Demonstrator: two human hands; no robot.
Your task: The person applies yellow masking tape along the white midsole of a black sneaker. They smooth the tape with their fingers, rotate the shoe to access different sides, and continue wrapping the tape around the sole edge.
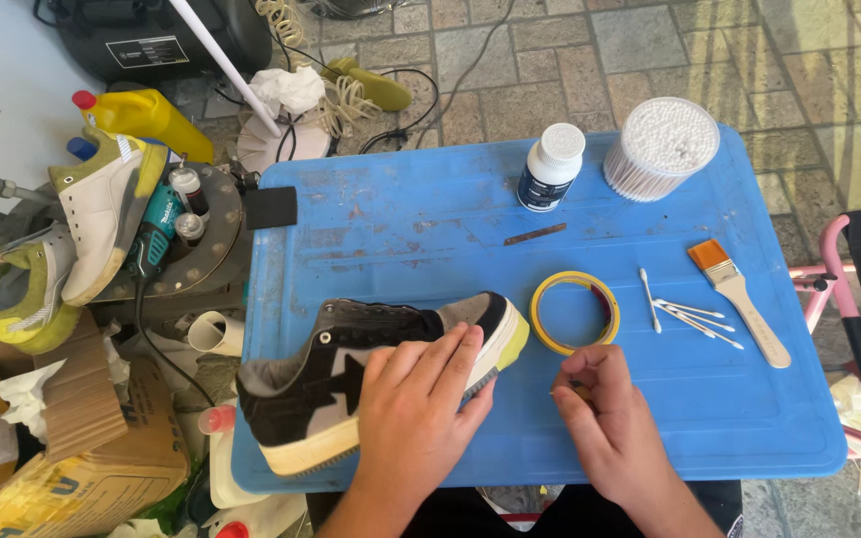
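Our left hand point(416, 403) lies flat, fingers spread, pressing on the black-and-grey sneaker point(351, 384) at approx 7 o'clock on the blue tray point(421, 214). Our right hand point(610, 418), at 5 o'clock, has fingertips pinched together on sth small; can't tell what. Yellow tape roll point(575, 313) sits just above it, w/ cotton swabs point(690, 319) at 3 o'clock.

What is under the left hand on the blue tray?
The left hand lies flat on the side of a black and grey sneaker lying on the blue tray. The hand hides part of its side panel.
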